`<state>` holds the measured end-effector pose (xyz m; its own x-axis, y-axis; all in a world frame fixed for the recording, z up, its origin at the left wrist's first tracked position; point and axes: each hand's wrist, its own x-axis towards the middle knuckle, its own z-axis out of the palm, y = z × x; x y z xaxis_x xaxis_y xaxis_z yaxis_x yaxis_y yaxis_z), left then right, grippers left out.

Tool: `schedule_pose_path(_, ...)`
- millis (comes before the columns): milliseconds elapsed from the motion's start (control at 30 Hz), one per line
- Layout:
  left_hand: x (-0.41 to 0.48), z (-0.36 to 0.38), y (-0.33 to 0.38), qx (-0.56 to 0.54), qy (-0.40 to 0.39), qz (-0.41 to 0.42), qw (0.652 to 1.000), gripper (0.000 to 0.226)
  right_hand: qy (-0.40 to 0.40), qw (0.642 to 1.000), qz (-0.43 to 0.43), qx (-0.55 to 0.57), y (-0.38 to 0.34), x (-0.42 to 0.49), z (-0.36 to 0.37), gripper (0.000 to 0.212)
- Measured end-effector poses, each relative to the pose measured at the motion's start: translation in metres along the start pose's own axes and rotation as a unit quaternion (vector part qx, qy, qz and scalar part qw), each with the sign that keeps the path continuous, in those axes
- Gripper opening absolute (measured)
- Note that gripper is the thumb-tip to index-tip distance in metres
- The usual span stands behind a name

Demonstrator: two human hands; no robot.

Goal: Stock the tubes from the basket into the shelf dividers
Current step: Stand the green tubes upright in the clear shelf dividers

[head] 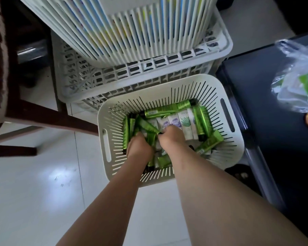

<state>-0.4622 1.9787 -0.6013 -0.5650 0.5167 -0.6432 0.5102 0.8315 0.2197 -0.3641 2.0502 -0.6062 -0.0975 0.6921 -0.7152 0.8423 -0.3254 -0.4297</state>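
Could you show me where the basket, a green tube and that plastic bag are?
basket (203, 79), head view: far rim, near its right corner.
green tube (201, 121), head view: mid-body of one lying by the right wall.
plastic bag (298, 77), head view: its crumpled clear middle.

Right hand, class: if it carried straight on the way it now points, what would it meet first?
Most likely the white tubes lying just beyond the right hand in the basket. Depth is unclear, since its curled fingers are down among the tubes.
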Motion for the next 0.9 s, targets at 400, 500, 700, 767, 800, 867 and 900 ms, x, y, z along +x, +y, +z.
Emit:
schedule_pose_path(400, -0.001, -0.025, -0.01, -0.346, 0.022, -0.068, 0.936, 0.022, 0.0, 0.996, 0.008, 0.085, 0.004, -0.002, 0.007, 0.014)
schedule_pose_path(500, 0.0, -0.028, -0.008, -0.429, 0.021, -0.085, 0.899, 0.035, 0.0, 0.985, 0.035, 0.17, 0.007, -0.004, -0.001, 0.012)
schedule_pose_path(700, -0.004, -0.039, -0.003, -0.522, 0.021, -0.07, 0.85, 0.017, -0.044, 0.915, 0.099, 0.388, 0.017, -0.008, -0.014, 0.017)
schedule_pose_path(767, -0.011, -0.042, 0.0, -0.528, 0.024, -0.067, 0.846, 0.022, -0.084, 0.882, 0.117, 0.449, 0.018, -0.013, -0.02, 0.016)
schedule_pose_path(800, -0.013, -0.042, 0.002, -0.53, 0.025, -0.067, 0.845, 0.031, -0.11, 0.863, 0.123, 0.477, 0.017, -0.017, -0.025, 0.014)
schedule_pose_path(867, -0.018, -0.041, 0.007, -0.534, 0.015, -0.069, 0.842, 0.043, -0.15, 0.84, 0.128, 0.506, 0.017, -0.023, -0.031, 0.014)
schedule_pose_path(900, -0.021, -0.04, 0.012, -0.54, 0.008, -0.068, 0.839, 0.037, -0.162, 0.834, 0.125, 0.512, 0.018, -0.026, -0.036, 0.014)
